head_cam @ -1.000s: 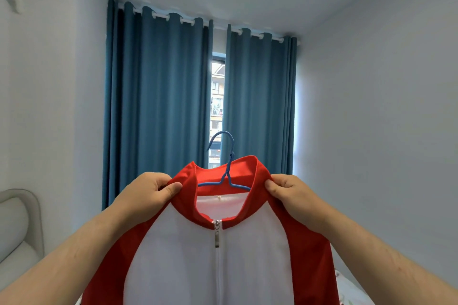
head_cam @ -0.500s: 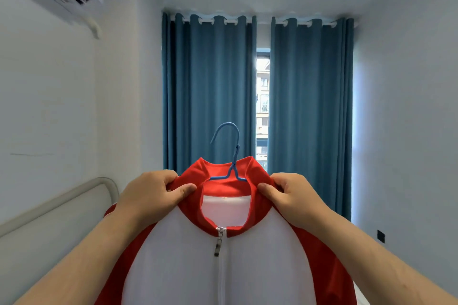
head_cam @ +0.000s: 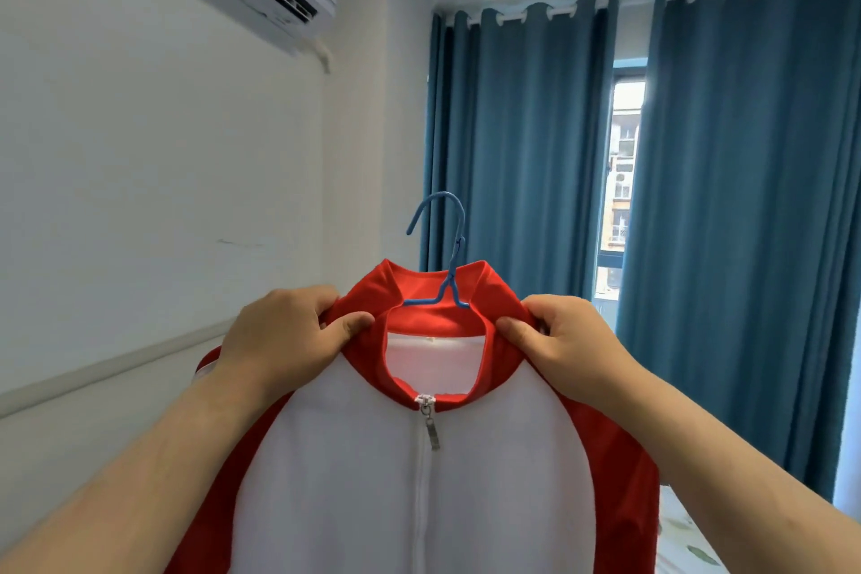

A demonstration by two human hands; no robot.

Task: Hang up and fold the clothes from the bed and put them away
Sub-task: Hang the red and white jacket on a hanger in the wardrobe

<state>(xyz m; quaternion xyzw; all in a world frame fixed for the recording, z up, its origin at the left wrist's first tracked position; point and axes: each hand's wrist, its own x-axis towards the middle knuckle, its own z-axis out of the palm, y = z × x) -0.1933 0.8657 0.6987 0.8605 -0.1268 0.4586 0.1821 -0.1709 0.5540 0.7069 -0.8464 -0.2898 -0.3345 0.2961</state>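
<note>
Here the left hand [head_cam: 279, 336] and right hand [head_cam: 566, 340] each pinch the zipped jacket's [head_cam: 419, 480] red collar. Keep it level so the blue hanger [head_cam: 442, 266] stays seated.

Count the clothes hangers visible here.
1: the blue hanger sits inside the jacket collar, hook up, between the left hand and right hand. Others may lie out of frame.

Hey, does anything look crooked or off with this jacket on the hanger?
Nothing stands out. The jacket is zipped to its collar on the blue hanger, and the left hand and right hand pinch the collar on either side. The only blemish is a faint scuff on the wall.
</note>
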